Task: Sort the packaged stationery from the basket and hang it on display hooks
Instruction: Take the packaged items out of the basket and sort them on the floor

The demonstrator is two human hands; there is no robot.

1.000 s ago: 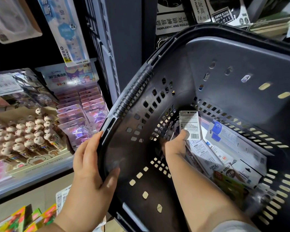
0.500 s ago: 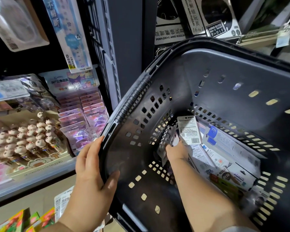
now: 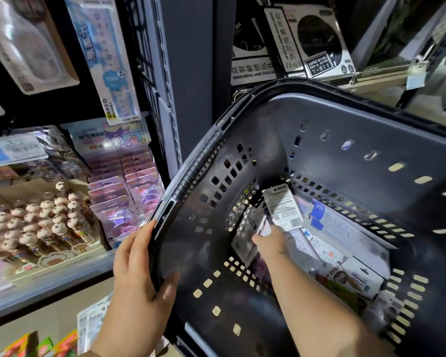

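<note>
Currently gripping basket (image 3: 371,135) rim with left hand (image 3: 137,269); apparently pinching upright barcoded pack (image 3: 283,210) with right hand (image 3: 271,240), low inside basket, above loose packs (image 3: 345,225) lying flat.

The dark grey perforated plastic basket (image 3: 327,140) looks matt and smooth. The white barcoded flat packet (image 3: 283,210) seems glossy film, though blurred.

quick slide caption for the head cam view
Left hand grips the dark basket by its rim while the right hand holds a barcoded packet inside.
</note>
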